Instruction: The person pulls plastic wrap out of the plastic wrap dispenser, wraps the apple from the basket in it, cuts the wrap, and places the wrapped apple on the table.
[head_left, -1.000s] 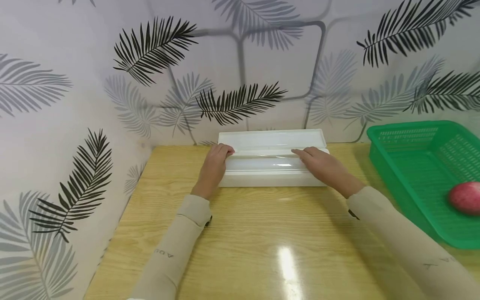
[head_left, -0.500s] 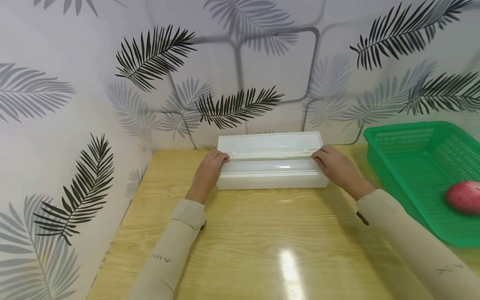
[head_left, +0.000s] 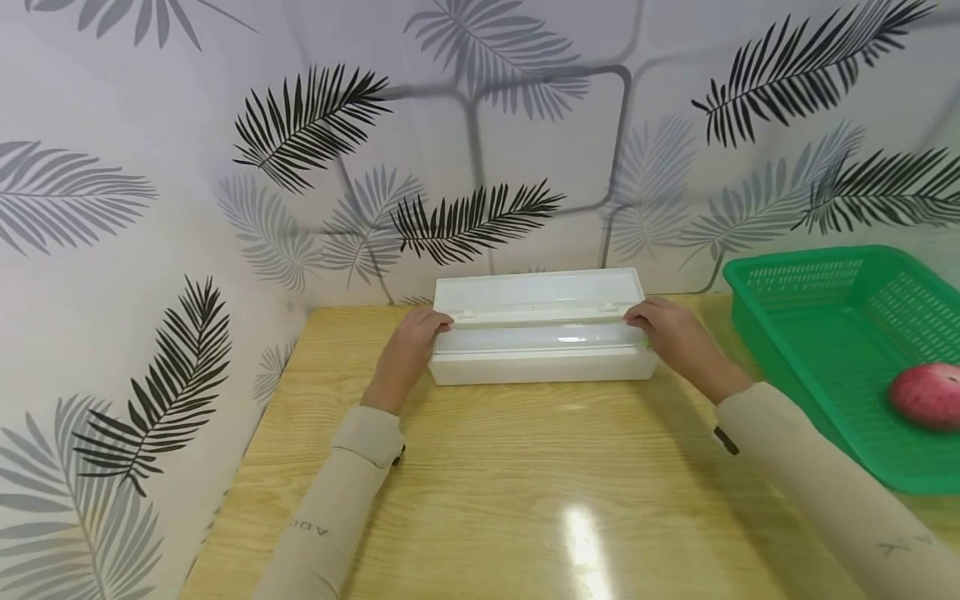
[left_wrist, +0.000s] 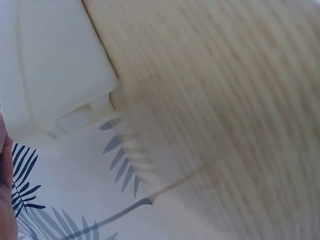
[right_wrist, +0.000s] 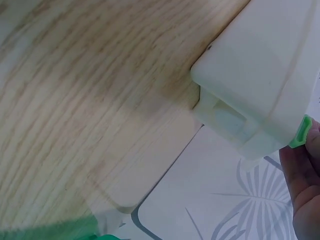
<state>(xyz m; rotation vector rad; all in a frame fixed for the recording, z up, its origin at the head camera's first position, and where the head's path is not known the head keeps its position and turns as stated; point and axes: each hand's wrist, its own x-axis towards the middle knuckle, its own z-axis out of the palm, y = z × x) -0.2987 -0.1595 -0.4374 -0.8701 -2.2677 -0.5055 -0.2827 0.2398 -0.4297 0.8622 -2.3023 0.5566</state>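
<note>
The left hand [head_left: 405, 350] and right hand [head_left: 678, 340] are apart, each holding one end of the long white box [head_left: 543, 367] between them, with its lid [head_left: 536, 292] up, while a green basket [head_left: 776, 354] holding a red fruit [head_left: 928, 397] sits right of both hands.

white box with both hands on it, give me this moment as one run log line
white box: lid raised | left hand: grips left end | right hand: grips right end | green basket: right, red item inside
</note>
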